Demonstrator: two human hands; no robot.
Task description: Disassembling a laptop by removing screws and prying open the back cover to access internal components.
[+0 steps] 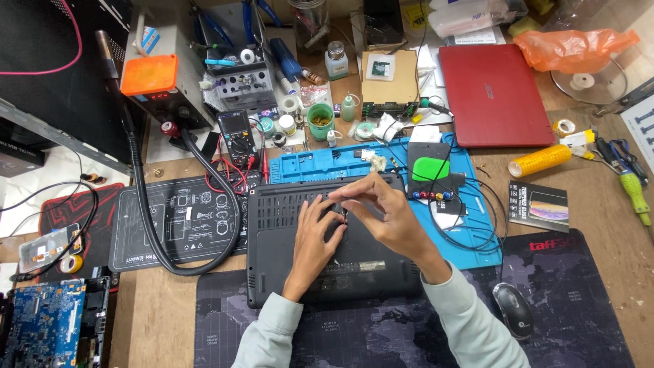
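Your left hand [317, 228]: fingers flat, spread on the black laptop base [286, 262] beneath them. Your right hand [385, 215]: fingertips pinched on a small dark part [345, 214], just beside your left fingertips.

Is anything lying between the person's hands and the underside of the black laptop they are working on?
Nothing visible. The left hand rests flat on the black laptop, and the right hand pinches at a spot on its base beside it. No cable or tool crosses that spot.
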